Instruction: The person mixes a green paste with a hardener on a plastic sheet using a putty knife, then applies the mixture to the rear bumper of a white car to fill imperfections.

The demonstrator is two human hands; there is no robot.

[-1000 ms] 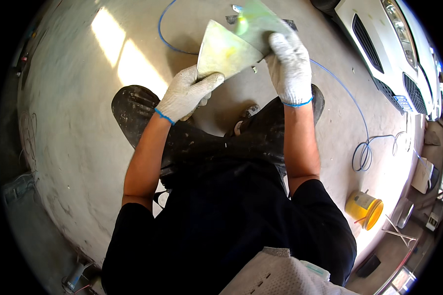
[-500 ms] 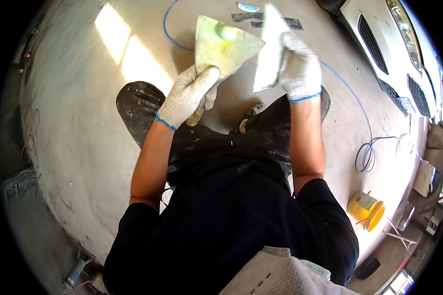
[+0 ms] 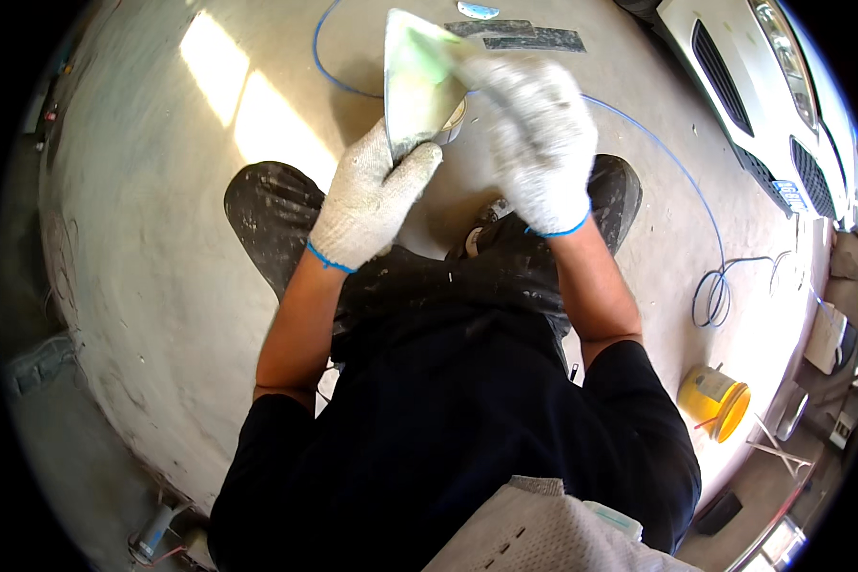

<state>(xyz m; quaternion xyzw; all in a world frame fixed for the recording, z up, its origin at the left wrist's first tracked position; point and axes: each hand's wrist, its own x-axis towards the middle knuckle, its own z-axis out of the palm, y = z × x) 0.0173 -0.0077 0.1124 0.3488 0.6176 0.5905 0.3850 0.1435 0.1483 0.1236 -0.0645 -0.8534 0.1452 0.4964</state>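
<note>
My left hand, in a white knit glove, grips the lower corner of a flat pale plate smeared with green filler and holds it upright in front of me. My right hand, gloved the same way, is blurred with motion just right of the plate. It is closed around a thin scraper blade that lies against the plate's upper edge. Most of the blade is hidden by the glove. A small round tub on the floor shows just behind the plate.
I stand on a grey concrete floor with a sunlit patch. A white car's front is at the upper right. A blue hose runs to a coil. A yellow bucket sits at the right.
The plate has turned more edge-on and come closer. My right hand has swung the scraper from upright beside the plate onto its top edge.
</note>
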